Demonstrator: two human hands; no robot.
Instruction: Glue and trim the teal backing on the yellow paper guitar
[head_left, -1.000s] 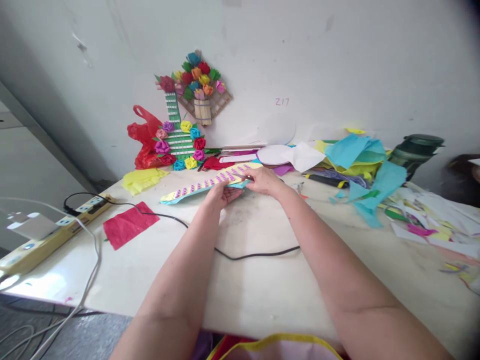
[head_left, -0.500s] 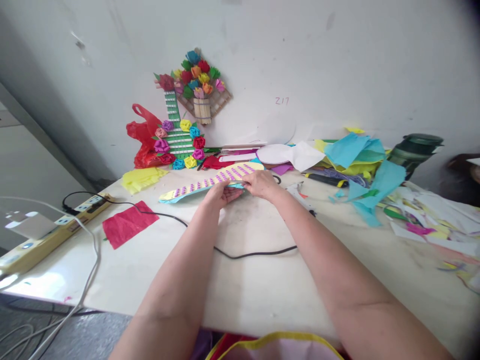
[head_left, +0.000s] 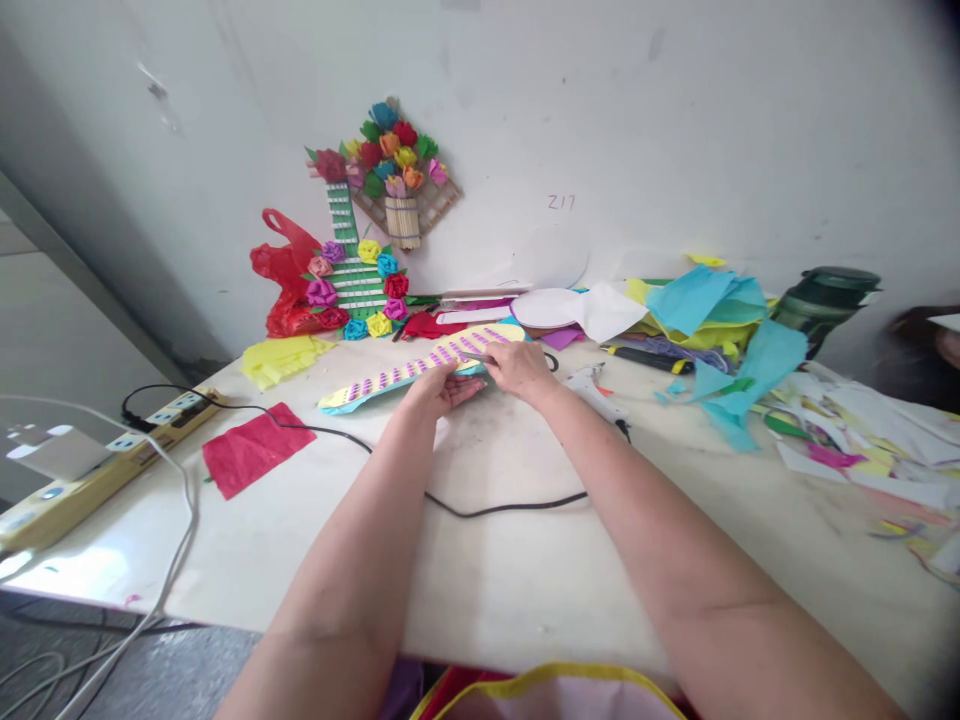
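My left hand (head_left: 442, 388) is closed on the near edge of a long guitar-shaped paper craft (head_left: 401, 372). Its face is yellow with rows of purple strips, and light blue paper shows along its underside. Closed around a pair of scissors, my right hand (head_left: 519, 368) is at the craft's wider right end. The metal blades (head_left: 475, 357) point left over the yellow face, and a dark handle loop sticks out behind the hand. My fingers partly cover the scissors and the craft's edge.
A white glue gun (head_left: 592, 392) lies right of my right hand, near a black-and-yellow cutter (head_left: 651, 360). Blue tissue paper (head_left: 754, 375), paper scraps and a dark bottle (head_left: 829, 300) are farther right. Left are red paper (head_left: 259, 450), a power strip (head_left: 112, 455) and a black cord (head_left: 510, 508).
The scissors blades have tilted slightly, their tips lifting a little above the craft's face. My left hand and the craft stay nearly in place.
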